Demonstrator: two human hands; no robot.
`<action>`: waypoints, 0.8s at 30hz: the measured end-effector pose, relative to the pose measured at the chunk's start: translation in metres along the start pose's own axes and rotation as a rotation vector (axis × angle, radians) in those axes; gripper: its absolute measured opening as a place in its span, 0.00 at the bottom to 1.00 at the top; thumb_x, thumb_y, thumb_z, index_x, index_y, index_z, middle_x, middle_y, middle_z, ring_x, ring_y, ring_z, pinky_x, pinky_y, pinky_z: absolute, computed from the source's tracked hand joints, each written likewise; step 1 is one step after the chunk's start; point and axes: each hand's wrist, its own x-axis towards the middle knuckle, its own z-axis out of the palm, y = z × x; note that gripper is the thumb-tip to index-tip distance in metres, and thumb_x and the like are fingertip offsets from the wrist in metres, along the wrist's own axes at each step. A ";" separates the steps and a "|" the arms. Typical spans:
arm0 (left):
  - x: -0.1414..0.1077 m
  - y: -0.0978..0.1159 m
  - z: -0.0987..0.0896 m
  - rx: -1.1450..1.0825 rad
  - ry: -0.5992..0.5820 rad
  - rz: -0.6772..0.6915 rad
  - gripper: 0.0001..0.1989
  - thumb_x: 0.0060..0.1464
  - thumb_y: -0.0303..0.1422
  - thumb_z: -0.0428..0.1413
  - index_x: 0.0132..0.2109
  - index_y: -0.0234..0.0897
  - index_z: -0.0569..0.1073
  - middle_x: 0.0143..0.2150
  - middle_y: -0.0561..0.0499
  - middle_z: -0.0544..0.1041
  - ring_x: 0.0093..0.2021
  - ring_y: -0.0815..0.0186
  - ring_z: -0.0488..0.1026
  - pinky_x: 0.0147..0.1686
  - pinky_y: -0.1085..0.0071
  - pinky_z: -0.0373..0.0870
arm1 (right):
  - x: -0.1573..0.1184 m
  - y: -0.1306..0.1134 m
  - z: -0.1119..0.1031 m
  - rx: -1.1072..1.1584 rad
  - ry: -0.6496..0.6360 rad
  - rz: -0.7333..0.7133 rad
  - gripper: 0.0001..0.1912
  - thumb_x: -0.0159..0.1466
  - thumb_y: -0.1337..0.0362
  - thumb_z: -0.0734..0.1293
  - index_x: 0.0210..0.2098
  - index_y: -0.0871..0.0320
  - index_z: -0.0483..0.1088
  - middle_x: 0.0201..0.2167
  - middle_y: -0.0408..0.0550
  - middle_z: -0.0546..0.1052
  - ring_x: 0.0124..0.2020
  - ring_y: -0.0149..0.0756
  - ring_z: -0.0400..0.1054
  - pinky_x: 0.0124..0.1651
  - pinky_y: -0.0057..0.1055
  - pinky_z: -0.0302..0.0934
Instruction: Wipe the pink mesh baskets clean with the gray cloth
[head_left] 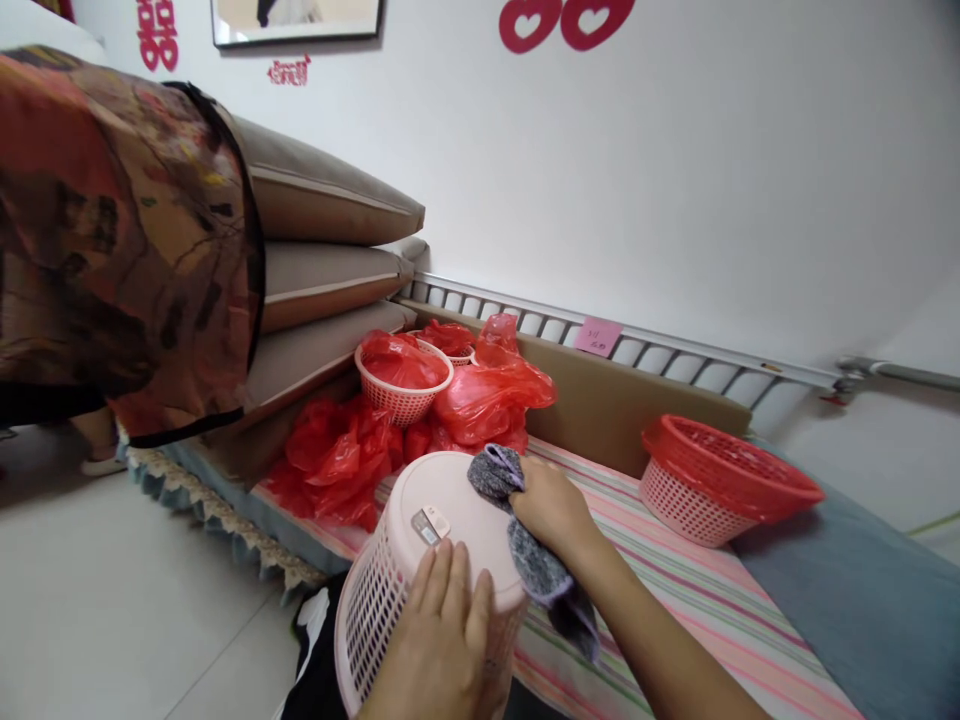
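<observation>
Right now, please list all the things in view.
Upturned basket: 1, pink, front centre
Cloth: 1, grey with purple edging, against upturned basket
Red-topped basket: 1, pink, right
Far baskets: at least 2, pink, back centre
Plastic bags: several, red, back centre
Striped sheet: 1, multicoloured, centre right
Cushions: at least 3, grey-brown, stacked left
Radiator: 1, white, back right
Note: 1, pink, on radiator
Picture frame: 1, dark, top left
Wall decorations: several, red, top
Pipe: 1, grey, far right
Patterned garment: 1, multicoloured, far left
Floor: 1, pale, lower left
Left hand: 1, bare, on upturned basket
Right hand: 1, bare, holding cloth
</observation>
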 end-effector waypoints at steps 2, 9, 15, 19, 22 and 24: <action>0.001 0.004 0.004 -0.012 -0.024 -0.006 0.29 0.54 0.43 0.51 0.56 0.23 0.67 0.54 0.22 0.69 0.54 0.38 0.66 0.47 0.46 0.70 | 0.016 -0.010 0.004 -0.013 -0.007 -0.007 0.17 0.52 0.72 0.60 0.40 0.59 0.69 0.41 0.54 0.75 0.43 0.44 0.67 0.40 0.32 0.55; -0.005 0.007 0.021 0.035 0.002 0.006 0.26 0.57 0.39 0.49 0.56 0.22 0.65 0.54 0.22 0.69 0.55 0.37 0.67 0.47 0.45 0.66 | 0.050 -0.067 0.012 0.053 -0.103 -0.282 0.18 0.51 0.71 0.62 0.41 0.58 0.70 0.40 0.50 0.76 0.41 0.39 0.67 0.40 0.29 0.55; -0.011 0.000 0.020 0.065 0.064 0.092 0.19 0.58 0.29 0.47 0.54 0.25 0.67 0.49 0.30 0.76 0.50 0.47 0.72 0.48 0.55 0.67 | 0.021 -0.094 -0.006 0.164 -0.300 -0.757 0.19 0.48 0.74 0.64 0.40 0.54 0.72 0.41 0.43 0.76 0.42 0.34 0.66 0.45 0.26 0.54; -0.010 -0.002 0.015 0.069 0.037 0.103 0.18 0.58 0.28 0.47 0.54 0.27 0.68 0.49 0.32 0.76 0.50 0.48 0.72 0.47 0.55 0.68 | 0.013 -0.091 -0.013 0.241 -0.419 -0.920 0.22 0.48 0.76 0.62 0.40 0.53 0.73 0.43 0.41 0.75 0.44 0.32 0.65 0.48 0.26 0.52; -0.008 -0.002 0.013 0.095 0.053 0.073 0.19 0.58 0.32 0.47 0.54 0.27 0.68 0.51 0.31 0.74 0.52 0.47 0.71 0.48 0.55 0.69 | 0.025 -0.087 -0.007 0.230 -0.375 -0.765 0.21 0.49 0.76 0.62 0.41 0.53 0.73 0.43 0.42 0.76 0.43 0.33 0.66 0.46 0.26 0.54; -0.008 -0.003 0.012 0.104 0.080 0.070 0.20 0.58 0.33 0.48 0.55 0.28 0.67 0.52 0.31 0.73 0.53 0.45 0.70 0.48 0.54 0.69 | 0.038 -0.081 -0.002 0.196 -0.298 -0.580 0.20 0.49 0.75 0.62 0.40 0.53 0.73 0.41 0.43 0.76 0.42 0.34 0.67 0.43 0.26 0.55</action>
